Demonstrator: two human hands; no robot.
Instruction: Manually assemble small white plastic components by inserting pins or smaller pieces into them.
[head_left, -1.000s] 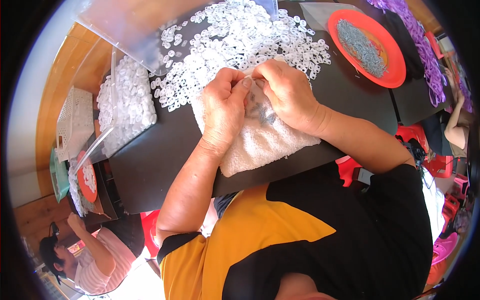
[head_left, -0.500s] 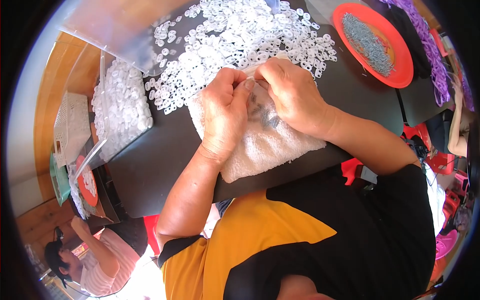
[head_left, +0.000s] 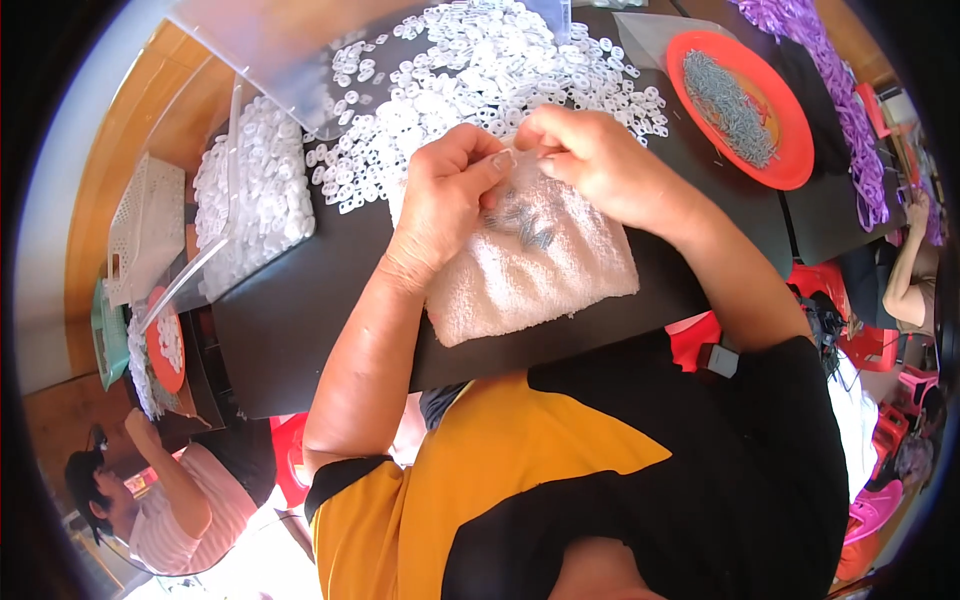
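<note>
My left hand point(head_left: 445, 200) and my right hand point(head_left: 605, 165) meet above a folded cream towel point(head_left: 540, 285) on the dark table. Thumb and fingers of both are pinched together, tips nearly touching. A small whitish bit shows at the left fingertips, but I cannot make out what either hand holds. Between and below the hands, several thin grey metal nails point(head_left: 535, 232) lie on the towel. Just beyond the fingers spreads a large heap of small white plastic pieces with two holes point(head_left: 480, 70).
A red plate point(head_left: 795, 150) with a pile of grey nails point(head_left: 725, 105) stands at the far right. On the left is a clear bin of white pieces point(head_left: 255, 200), near a white basket point(head_left: 148, 230). Purple strips point(head_left: 835, 90) hang at right. Another person point(head_left: 190, 500) sits at lower left.
My hands have drawn slightly apart at the fingertips, uncovering more of the nails on the towel. The whole view has shifted a little.
</note>
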